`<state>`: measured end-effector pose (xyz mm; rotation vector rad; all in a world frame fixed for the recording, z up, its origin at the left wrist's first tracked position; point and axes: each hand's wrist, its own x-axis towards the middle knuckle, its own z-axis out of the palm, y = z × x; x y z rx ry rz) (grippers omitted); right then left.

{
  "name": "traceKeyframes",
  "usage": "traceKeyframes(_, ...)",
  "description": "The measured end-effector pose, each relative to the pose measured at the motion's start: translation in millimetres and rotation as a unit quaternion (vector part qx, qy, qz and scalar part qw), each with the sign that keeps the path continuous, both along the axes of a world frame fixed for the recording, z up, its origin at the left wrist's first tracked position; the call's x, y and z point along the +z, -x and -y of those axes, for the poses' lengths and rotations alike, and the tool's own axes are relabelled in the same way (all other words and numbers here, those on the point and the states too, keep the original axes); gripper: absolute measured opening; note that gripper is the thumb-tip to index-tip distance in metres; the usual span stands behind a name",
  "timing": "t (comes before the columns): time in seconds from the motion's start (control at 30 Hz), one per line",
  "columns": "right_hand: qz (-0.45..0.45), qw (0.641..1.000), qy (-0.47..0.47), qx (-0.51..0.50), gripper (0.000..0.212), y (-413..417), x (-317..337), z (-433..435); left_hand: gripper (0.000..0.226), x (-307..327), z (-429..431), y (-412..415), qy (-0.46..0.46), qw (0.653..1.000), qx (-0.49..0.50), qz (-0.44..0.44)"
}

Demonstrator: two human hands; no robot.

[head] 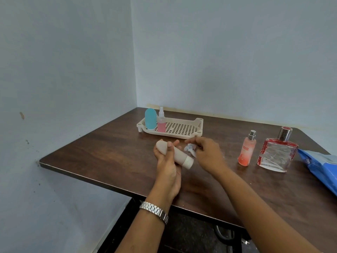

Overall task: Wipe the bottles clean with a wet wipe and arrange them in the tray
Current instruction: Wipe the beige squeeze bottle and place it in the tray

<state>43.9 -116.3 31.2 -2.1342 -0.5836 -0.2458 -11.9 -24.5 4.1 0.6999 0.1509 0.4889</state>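
Note:
My left hand [167, 163] grips a beige squeeze bottle [179, 157], tilted with its cap toward the lower right, above the table. Beside the bottle, my right hand [206, 152] pinches a crumpled white wet wipe [189, 149]. A cream perforated tray [182, 127] lies at the back of the table. In its left end stand a blue squeeze bottle [150, 118] and a small pink spray bottle [161, 121]. To the right, a tall pink-orange spray bottle [247, 149] and a square red-and-clear perfume bottle [277, 152] stand on the table.
A blue wet-wipe pack [321, 167] lies at the right edge of the dark wooden table [113, 150]. Pale blue walls close in behind and to the left. The table's front edge runs diagonally below my wrists; a metal watch [155, 211] is on my left wrist.

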Motion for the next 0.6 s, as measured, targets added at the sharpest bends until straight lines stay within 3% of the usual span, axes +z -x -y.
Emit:
traceKeyframes(0.2,-0.036,0.994,-0.099,0.032,0.029,-26,2,6,0.037,18,-22,-22,-0.146,0.987,0.039,-0.049)
traceKeyframes(0.6,-0.03,0.996,-0.076,0.029,0.03,-42,-17,3,0.038,58,-76,-97,-0.402,0.905,0.111,-0.086)
